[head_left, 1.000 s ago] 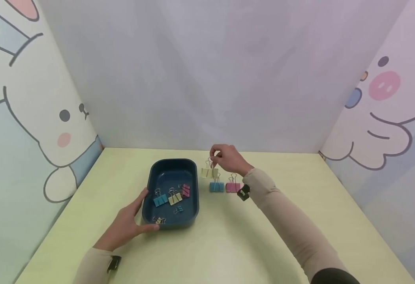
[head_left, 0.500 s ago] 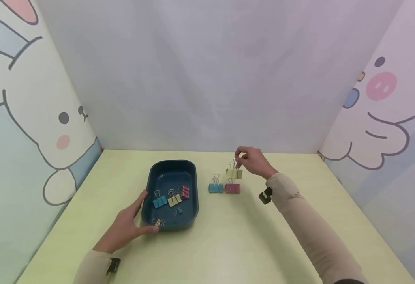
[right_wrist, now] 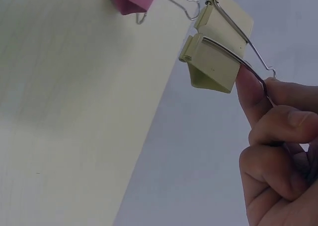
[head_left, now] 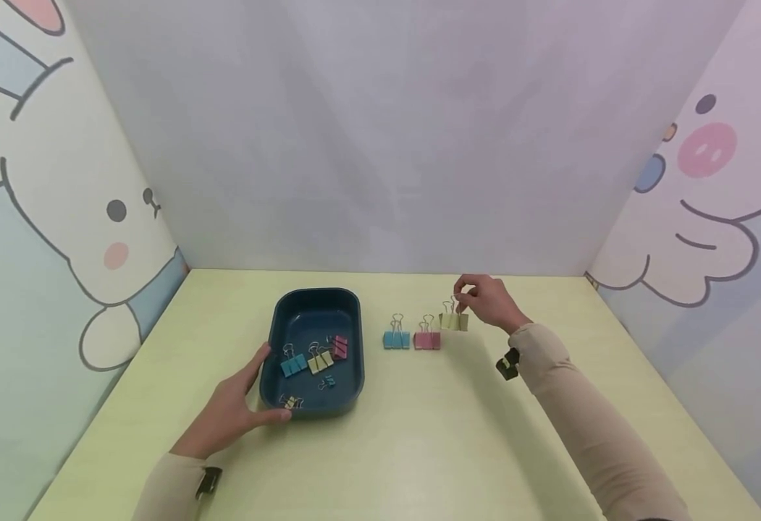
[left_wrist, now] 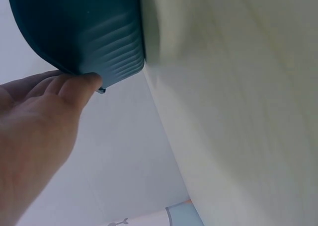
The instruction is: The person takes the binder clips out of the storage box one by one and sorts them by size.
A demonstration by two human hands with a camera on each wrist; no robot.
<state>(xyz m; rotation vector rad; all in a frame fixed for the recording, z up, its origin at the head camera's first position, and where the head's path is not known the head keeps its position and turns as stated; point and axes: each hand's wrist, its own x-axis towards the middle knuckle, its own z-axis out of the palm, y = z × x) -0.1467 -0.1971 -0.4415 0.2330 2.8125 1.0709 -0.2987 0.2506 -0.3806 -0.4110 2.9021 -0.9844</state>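
Note:
My right hand pinches a cream binder clip by its wire handles, just above the table. In the right wrist view, the cream clip hangs from the fingertips, beside part of a pink clip. To its left in the head view, a pink binder clip and a blue binder clip stand side by side, handles up. My left hand rests against the near left corner of a dark blue tray, thumb and fingers extended along its rim. In the left wrist view, fingers touch the tray's outer wall.
Inside the tray lie larger blue, cream and pink clips, plus small blue and cream ones. A pale yellow table is bounded by a plain back wall and cartoon-printed side walls.
My right hand has carried the cream clip rightwards, from behind the blue clip, past the pink one, to its right side, and lowered it slightly. The left hand stays at the tray.

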